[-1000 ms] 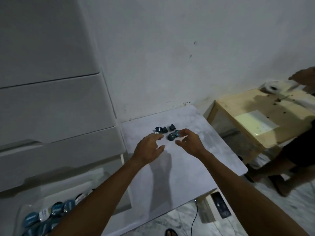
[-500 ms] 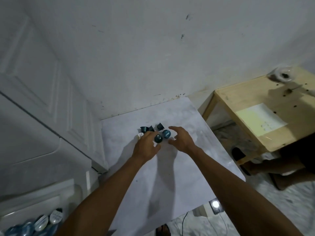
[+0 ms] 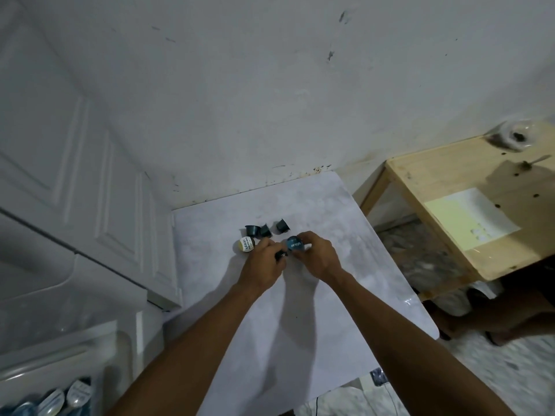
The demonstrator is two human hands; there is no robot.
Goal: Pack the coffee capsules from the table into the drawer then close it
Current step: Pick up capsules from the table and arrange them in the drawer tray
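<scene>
Several coffee capsules lie in a cluster on the white marble table [image 3: 300, 325]. My right hand [image 3: 315, 253] grips a blue-lidded capsule [image 3: 295, 244], tilted lid toward me. My left hand [image 3: 264, 262] is closed around a dark capsule [image 3: 280, 254], only its edge showing. Just left of that hand lies a yellow-lidded capsule [image 3: 246, 244]. Three dark capsules [image 3: 265, 229] stand behind the hands. At the bottom left the open drawer [image 3: 54, 397] holds several blue and silver-lidded capsules.
White drawer unit [image 3: 75, 280] stands left of the table against the wall. A wooden side table [image 3: 468, 205] with a paper sheet and plastic wrap sits to the right. Another person's legs [image 3: 495, 313] are on the floor beneath it.
Both hands closed on capsules: the right took the blue-lidded one, the left a dark one. My view swung up and right, so less of the drawer shows.
</scene>
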